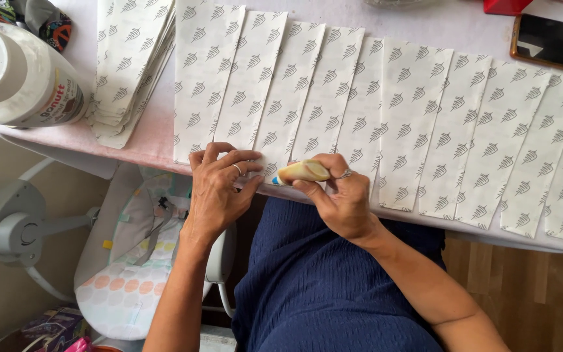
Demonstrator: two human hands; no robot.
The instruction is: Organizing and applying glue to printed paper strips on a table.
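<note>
Several white paper strips printed with small grey leaf marks lie side by side, overlapping, across the table. My left hand presses its fingers on the near end of the strips at the left of the row. My right hand holds a yellow glue stick with a blue tip, pointed left at the lower edge of a strip close to my left fingertips. Both hands wear a ring.
A stack of the same strips lies at the back left, beside a large white jar. A dark phone rests at the back right. Below the table edge stand a white fan and a padded baby seat.
</note>
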